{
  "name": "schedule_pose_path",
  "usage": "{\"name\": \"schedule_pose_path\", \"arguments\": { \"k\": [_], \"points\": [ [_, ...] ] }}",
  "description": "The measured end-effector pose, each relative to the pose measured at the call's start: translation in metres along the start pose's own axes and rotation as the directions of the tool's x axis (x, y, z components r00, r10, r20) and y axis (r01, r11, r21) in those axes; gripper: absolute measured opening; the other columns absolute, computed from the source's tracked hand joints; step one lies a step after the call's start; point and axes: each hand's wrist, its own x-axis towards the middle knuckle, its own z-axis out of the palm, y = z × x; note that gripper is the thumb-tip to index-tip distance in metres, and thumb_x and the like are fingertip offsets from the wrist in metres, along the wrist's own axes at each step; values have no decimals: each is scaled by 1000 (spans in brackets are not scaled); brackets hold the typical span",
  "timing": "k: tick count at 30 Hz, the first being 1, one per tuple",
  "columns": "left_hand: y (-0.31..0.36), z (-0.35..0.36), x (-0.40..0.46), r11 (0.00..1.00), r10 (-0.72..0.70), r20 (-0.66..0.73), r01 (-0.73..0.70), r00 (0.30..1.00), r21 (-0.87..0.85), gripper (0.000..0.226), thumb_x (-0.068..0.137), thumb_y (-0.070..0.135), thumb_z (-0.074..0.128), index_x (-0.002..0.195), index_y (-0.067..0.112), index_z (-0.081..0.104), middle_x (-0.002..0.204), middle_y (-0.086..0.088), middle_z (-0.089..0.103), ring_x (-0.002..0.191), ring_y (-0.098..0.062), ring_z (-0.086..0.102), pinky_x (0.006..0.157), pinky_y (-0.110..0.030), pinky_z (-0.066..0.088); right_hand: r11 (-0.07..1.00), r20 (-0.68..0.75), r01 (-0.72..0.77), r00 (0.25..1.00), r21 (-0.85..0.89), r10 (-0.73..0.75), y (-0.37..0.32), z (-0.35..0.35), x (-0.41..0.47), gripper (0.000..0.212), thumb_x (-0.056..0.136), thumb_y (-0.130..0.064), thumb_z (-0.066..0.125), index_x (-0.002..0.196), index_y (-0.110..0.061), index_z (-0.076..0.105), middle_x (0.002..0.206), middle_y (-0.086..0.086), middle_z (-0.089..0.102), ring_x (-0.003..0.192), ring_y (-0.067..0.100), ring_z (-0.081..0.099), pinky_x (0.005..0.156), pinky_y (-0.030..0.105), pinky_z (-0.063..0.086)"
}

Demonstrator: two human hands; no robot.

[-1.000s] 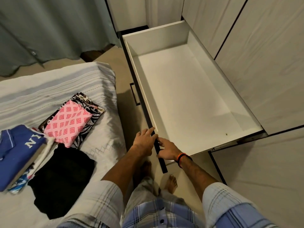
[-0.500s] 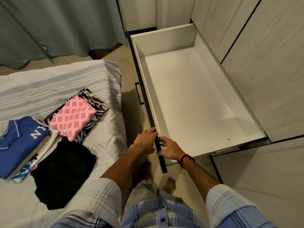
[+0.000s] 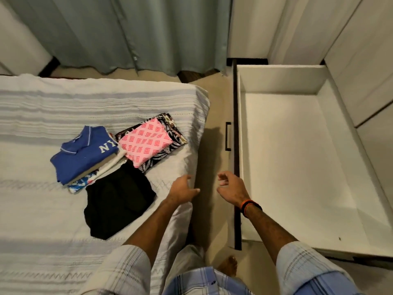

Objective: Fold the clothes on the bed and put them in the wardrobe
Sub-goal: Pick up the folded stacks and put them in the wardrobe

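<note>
At 6 o'clock, nearest the camera, checked sleeves and a plaid garment are seen, with a bare foot (image 3: 228, 266) on the floor (image 3: 214, 96) between the bed and the drawer. Both forearms are stretched forward from there.

The left hand (image 3: 182, 191) is held over the bed's right edge, its fingers relaxed and spread, and nothing is gripped. The right hand (image 3: 230, 187) is held just beside the dark front edge of the drawer (image 3: 297, 156), at 3 o'clock of the left hand; its fingers are loosely curled and nothing is held. Whether it touches the drawer front cannot be told. An orange and black band (image 3: 249, 207) is worn on the right wrist.

The bed (image 3: 42, 220), covered by a pale striped sheet, fills the frame from 7 to 10 o'clock. The folded clothes lie on it. A black garment (image 3: 119, 201) is found at 9 o'clock of the left hand, near it. At 11 o'clock of the black garment a blue shirt (image 3: 83, 154) with white letters is stacked on other folded pieces. At 1 o'clock of the black garment a pink patterned piece (image 3: 144, 143) is laid on a black-and-white print (image 3: 170, 145).

The drawer is pulled out at 2 to 4 o'clock, white inside, with a dark handle (image 3: 228, 136) on its front. Pale wardrobe panels (image 3: 365, 60) are seen at 1 o'clock, and a grey-green curtain (image 3: 127, 28) hangs at 12 o'clock, behind the bed.
</note>
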Motion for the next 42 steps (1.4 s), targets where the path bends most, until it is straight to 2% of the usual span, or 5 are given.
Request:
{"name": "schedule_pose_path", "arguments": {
  "k": [13,22,32,37,42],
  "points": [
    [-118,-107,44,840,-336,-121,239,934,-487,64,87,43,69,138,11,47,138,-7,55,119,-23,57,102,-38,48,989,173,72,984,-132,-49,-108,90,93,44,79,-7,73,121,-11,61,112,4,67,89,15,62,85,22,51],
    [-219,-184,47,628,-566,-141,313,812,-713,59,89,39,69,138,14,48,141,-7,52,123,-23,54,101,-38,49,967,360,161,929,-196,-82,-202,189,145,49,83,-6,72,129,-7,54,121,7,64,102,19,61,91,27,48],
    [-317,-240,72,432,-714,-86,342,695,-835,56,91,39,66,139,14,49,141,-6,53,126,-26,52,105,-40,45,927,504,243,861,-285,-71,-275,299,222,51,82,-14,75,128,-12,55,120,5,65,102,20,61,90,30,50],
    [-370,-259,105,372,-769,-69,357,636,-857,57,87,39,71,134,12,53,135,-5,57,121,-27,55,104,-40,45,924,505,230,862,-307,-47,-301,355,273,51,82,-13,76,127,-10,54,116,5,65,93,17,59,78,22,43],
    [-434,-268,145,302,-818,-45,362,573,-882,62,87,44,69,134,9,51,137,-8,54,122,-30,55,104,-44,46,918,474,203,880,-339,-20,-313,409,328,51,82,-23,77,127,-9,55,114,0,62,105,22,60,90,27,44]
  ]
}}
